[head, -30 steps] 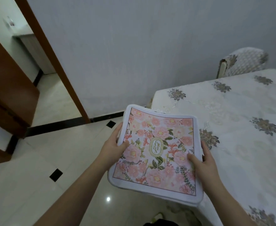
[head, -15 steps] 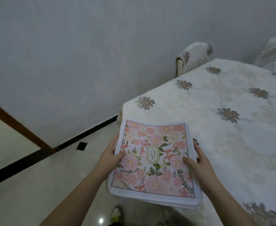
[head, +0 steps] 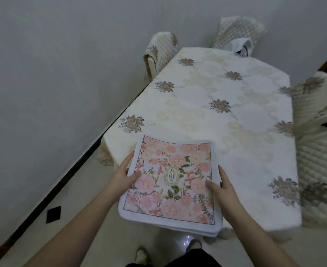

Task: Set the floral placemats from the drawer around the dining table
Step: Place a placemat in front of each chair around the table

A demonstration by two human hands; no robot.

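The stack of placemats is held up in the air over the near end of the desk. Its far edge hangs over the white cloth, and its near edge is over the floor. The left hand holds the left edge, with the thumb on top and the fingers curled under. The right hand holds the right edge the same way, thumb on the pink flowers.

The mats look thin, soft and light. The stack bends a little at its far edge, so it is floppy, not stiff. I think the mats could slide on each other, because several thin edges show at the near corner. Two hands on opposite edges are a good way to carry them all. To lay down just one, it seems best to pinch the top mat at a corner or edge and peel it off.

A second ago the stack was beside the desk's corner, and a brown door frame showed on the left. Now the person faces down the long desk, the stack is partly over it, and three covered chairs show: one on the left, one at the far end and one on the right. Both hands grip as before.
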